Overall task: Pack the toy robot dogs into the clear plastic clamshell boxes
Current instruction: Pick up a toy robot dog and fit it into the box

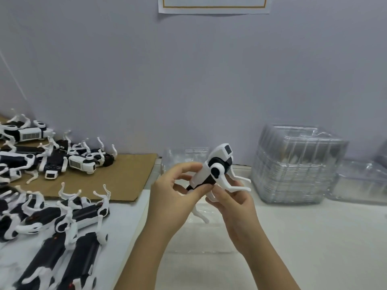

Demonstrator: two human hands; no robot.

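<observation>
Black-and-white toy robot dogs (62, 227) lie heaped nearest the camera, far left of the held dog (211, 170), with more of them on a cardboard sheet (125, 176) behind. The left hand (173, 197) pinches the held dog's lower black end between thumb and curled fingers. That dog tilts head-up above the white table (314, 237). The right hand (234, 206), just right of the dog, has its fingers curled round the underside by the legs. Well right of the dog stands a stack of clear clamshell boxes (293, 164).
</observation>
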